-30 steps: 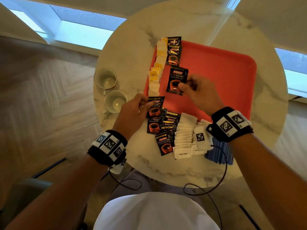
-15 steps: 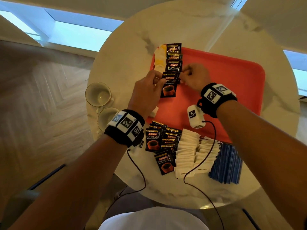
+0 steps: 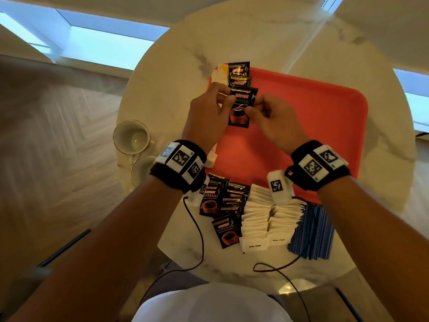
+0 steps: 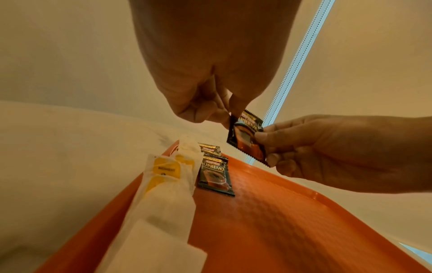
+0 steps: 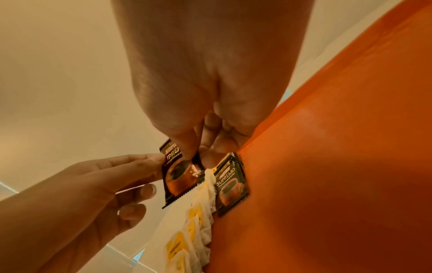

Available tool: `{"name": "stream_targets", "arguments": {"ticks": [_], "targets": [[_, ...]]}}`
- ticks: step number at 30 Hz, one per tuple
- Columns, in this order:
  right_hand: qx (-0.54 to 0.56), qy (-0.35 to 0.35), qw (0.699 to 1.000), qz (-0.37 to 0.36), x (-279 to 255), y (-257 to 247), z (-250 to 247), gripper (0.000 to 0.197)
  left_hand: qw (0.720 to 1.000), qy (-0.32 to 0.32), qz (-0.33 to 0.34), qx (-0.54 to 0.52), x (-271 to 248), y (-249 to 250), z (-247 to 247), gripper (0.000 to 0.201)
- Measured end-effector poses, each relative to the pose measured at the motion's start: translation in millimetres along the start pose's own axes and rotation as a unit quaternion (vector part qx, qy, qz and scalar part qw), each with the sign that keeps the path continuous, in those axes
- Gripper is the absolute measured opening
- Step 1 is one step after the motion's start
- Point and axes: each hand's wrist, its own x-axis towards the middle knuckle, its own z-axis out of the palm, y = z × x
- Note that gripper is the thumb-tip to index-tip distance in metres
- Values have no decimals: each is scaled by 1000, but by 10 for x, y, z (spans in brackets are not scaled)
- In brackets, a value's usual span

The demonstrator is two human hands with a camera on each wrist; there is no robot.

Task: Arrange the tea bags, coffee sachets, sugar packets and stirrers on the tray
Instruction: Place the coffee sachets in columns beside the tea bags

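Kopiko Supremo sachet (image 3: 241,108) held over the red tray (image 3: 313,126), above the laid sachets.

I have my left hand (image 3: 206,117) pinching its left edge and my right hand (image 3: 271,122) pinching its right edge, beside the tea bag row (image 4: 168,177); spare sachets (image 3: 222,205), white sugar packets (image 3: 260,221) and blue stirrers (image 3: 311,233) wait on the marble table (image 3: 162,101).

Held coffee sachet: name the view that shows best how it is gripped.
Left wrist view: the held coffee sachet hangs above the tray, pinched by left hand and right hand. The right wrist view shows it partly covered; the head view hides its height.
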Motion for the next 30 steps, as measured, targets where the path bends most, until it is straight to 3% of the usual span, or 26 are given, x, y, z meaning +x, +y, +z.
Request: {"name": "stream_targets", "arguments": {"ticks": [13,24,30], "targets": [[-43,40,990,127,254,253,239,13,999,2,30,44,-518,-269,-40,12],[-73,66,988,116,60,83,212,16,999,-13,12,52,-779,-271,-164,12],[-43,13,996,76,-550,-201,205,19,992,-97,0,78,-1165,-353,-240,27]]}}
